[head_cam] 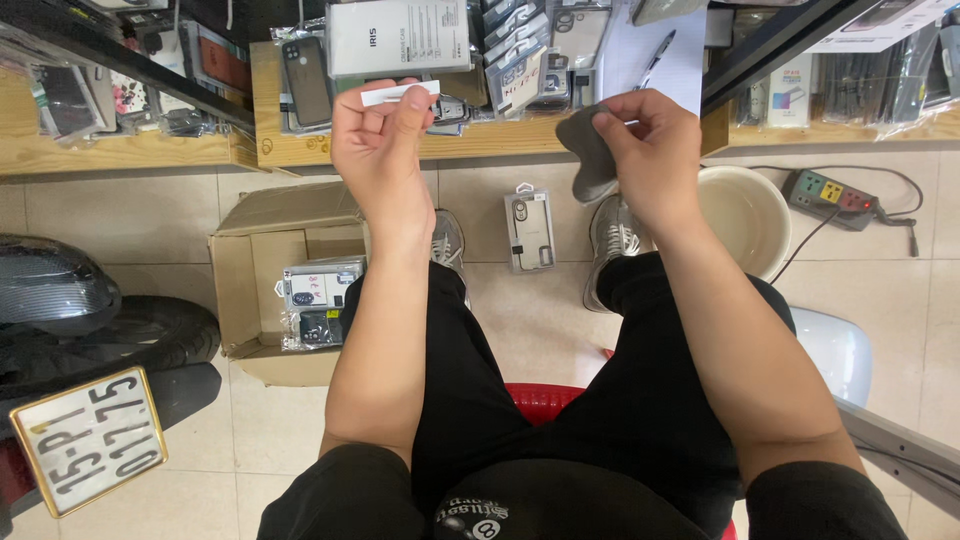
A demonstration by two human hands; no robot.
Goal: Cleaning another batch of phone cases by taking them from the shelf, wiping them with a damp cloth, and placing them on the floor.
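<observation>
Left hand [385,135]: raised in front of the shelf, fingers pinched on a thin white strip [400,93] that juts out sideways above the thumb.
Right hand [645,150]: closed around a grey cloth [590,155], which hangs folded from the fingertips, well apart from the strip.
Underfoot: a packaged phone case [530,230] lies on the tiles between the shoes; an open cardboard box [262,290] of more packs sits beside the left knee.
Doing it well: I'd judge the strip wants a light edge grip (it looks flimsy), with the cloth kept bunched so no corner drags.
Nearby: a cream bucket [750,215] and a power strip [830,197] to the right.
</observation>
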